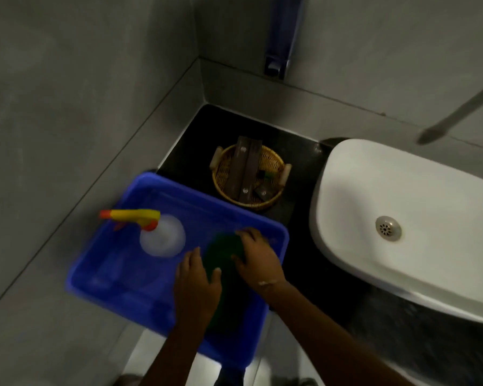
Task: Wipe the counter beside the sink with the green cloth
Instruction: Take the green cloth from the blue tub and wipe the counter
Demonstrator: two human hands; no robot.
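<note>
A dark green cloth (223, 252) lies inside a blue plastic tub (117, 277) at the near left of the black counter (195, 140). My right hand (258, 259) rests on the cloth's right side with fingers curled over it. On the cloth's left side lies my left hand (197, 282), thumb touching the fabric. Whether either hand has closed on the cloth is unclear in the blur. The white sink (430, 190) stands to the right.
A clear spray bottle (162, 238) with a yellow and orange trigger stands in the tub. A wicker basket (273, 196) holding dark sachets sits on the counter behind the tub. Grey walls close the left and back. A soap dispenser (280, 37) hangs on the back wall.
</note>
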